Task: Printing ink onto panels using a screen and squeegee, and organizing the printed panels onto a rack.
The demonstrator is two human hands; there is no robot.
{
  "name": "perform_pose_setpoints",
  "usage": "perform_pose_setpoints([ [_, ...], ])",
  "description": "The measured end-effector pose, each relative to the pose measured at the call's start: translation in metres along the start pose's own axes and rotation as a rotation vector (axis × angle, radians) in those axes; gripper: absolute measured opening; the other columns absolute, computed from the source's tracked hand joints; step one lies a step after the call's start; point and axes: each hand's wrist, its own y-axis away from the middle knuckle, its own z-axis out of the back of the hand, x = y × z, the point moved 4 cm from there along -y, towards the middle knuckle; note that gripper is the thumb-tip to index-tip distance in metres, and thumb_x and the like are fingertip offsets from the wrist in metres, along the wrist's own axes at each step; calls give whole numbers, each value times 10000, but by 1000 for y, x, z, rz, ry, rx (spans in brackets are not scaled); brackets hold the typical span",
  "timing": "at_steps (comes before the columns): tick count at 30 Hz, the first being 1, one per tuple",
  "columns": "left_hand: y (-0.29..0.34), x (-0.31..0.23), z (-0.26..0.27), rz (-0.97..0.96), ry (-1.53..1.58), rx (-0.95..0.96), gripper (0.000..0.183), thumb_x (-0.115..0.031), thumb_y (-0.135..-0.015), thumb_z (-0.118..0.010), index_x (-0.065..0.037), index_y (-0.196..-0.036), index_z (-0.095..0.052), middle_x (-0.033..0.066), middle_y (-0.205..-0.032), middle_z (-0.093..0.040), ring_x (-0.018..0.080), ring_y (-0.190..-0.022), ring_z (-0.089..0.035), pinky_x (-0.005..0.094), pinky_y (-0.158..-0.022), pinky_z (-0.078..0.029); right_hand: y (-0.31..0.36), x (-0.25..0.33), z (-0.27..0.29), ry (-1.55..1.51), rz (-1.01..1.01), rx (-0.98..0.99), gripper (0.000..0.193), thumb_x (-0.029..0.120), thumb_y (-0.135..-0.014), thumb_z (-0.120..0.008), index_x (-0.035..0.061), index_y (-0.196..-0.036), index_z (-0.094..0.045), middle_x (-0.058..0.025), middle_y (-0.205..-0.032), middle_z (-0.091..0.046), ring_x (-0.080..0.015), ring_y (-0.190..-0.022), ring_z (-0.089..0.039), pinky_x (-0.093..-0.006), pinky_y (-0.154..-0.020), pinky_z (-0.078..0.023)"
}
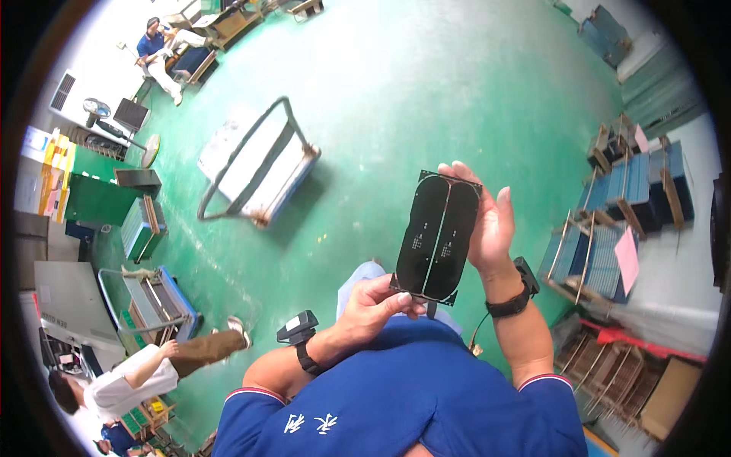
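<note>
A thin black circuit board panel (411, 221) is held up in front of my chest, tilted slightly to the right at its top. Two long rounded outlines lie side by side on its face, with a pale line between them and small pale marks. My left hand (369, 305) pinches the lower edge near the bottom left corner, thumb on the face. Along the right edge, my right hand (489, 232) supports the panel from behind. Its fingertips show over the top edge and its thumb stands away from the board.
Ahead on the green floor stands a flat trolley (251, 167) with a raised handle. Racks with blue panels (624, 190) line the right. Another cart (156, 305) stands at left, near a walking person in white (137, 381). A seated person (156, 53) is at far left.
</note>
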Motion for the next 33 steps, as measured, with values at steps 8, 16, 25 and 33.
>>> perform_pose_setpoints([
  [8,-267,-99,115,-63,26,86,252,-97,-1008,-561,37,-1217,-601,120,-1064,-685,193,-965,-671,348,-849,-559,-301,39,59,103,10,96,759,610,-1011,-311,1,-1449,-420,-159,-1460,-486,-259,-1300,-513,-414,-1109,-394],
  [16,-466,-252,198,-89,23,20,239,-100,-1009,-561,38,-1196,-614,108,-1061,-678,174,-958,-653,335,-846,-550,-582,56,73,36,-55,175,752,605,-1006,-345,-4,-1441,-426,-161,-1442,-503,-262,-1300,-514,-415,-1107,-404],
  [25,-682,-399,331,-183,-12,-265,238,-111,-1006,-571,36,-1187,-620,110,-1057,-680,177,-960,-660,325,-843,-551,-916,6,99,-171,-316,311,740,599,-1007,-353,1,-1435,-431,-152,-1441,-505,-255,-1287,-521,-408,-1102,-409],
  [33,-809,-531,449,-308,95,-411,239,-110,-1006,-568,47,-1179,-618,139,-1061,-683,202,-955,-679,327,-838,-563,-1160,-44,69,-128,-448,395,731,597,-1004,-361,7,-1430,-431,-150,-1429,-506,-250,-1288,-517,-409,-1087,-426],
])
